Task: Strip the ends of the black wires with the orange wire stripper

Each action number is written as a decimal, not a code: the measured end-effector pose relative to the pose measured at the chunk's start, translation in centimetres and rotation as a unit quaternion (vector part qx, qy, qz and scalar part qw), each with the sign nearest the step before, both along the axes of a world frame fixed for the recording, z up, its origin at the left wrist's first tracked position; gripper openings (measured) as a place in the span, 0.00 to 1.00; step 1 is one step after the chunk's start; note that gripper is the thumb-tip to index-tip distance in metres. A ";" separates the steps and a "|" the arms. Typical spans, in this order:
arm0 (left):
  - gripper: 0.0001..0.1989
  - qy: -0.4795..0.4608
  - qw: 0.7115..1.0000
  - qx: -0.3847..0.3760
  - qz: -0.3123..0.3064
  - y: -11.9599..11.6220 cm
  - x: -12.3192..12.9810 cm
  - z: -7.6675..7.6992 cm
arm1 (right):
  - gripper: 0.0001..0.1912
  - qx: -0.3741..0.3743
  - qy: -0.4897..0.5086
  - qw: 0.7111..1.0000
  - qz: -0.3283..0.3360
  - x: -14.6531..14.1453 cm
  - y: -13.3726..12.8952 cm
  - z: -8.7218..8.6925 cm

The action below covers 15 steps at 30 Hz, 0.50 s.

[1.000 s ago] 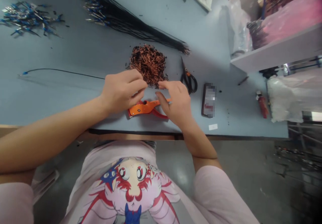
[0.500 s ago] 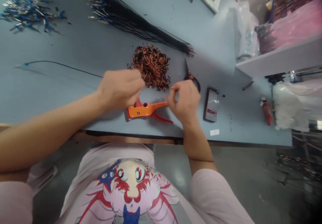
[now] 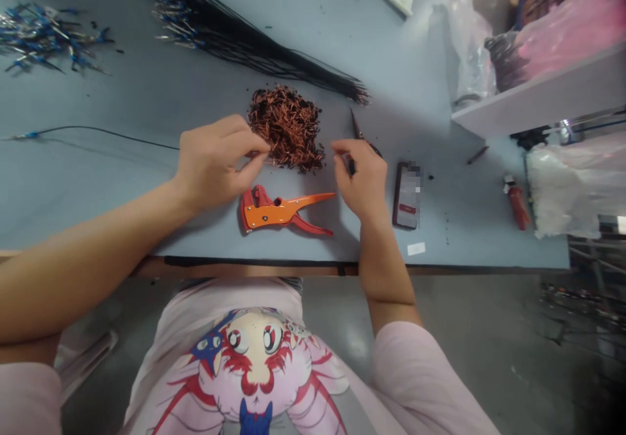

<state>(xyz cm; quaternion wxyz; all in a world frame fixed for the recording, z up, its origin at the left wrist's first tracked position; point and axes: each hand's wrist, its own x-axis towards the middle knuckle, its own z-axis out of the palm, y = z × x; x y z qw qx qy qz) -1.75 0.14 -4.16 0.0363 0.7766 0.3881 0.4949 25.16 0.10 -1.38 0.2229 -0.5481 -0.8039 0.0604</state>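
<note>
the left hand (image 3: 215, 164) has its fingers pinched on the end of a thin black cable with a blue terminal (image 3: 98, 134), right at the edge of a heap of copper-brown wire clippings (image 3: 286, 128). over to the right hand (image 3: 357, 177), curled above black-handled steel scissors (image 3: 359, 132), and whether it grips them can't be told. the orange wire stripper (image 3: 278, 212) now lies clear, with both hands drawn apart from where they crowded it earlier.
</note>
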 end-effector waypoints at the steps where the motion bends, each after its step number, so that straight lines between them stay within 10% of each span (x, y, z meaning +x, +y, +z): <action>1: 0.03 0.000 1.000 0.007 0.001 0.1 -0.1 -0.1 | 0.15 -0.004 -0.013 1.000 -0.002 0.3 0.0 0.3; 15: 0.04 -0.002 0.998 -0.056 -0.015 0.1 -0.2 -0.3 | 0.19 -0.094 -0.076 0.992 0.044 -0.2 0.4 -0.8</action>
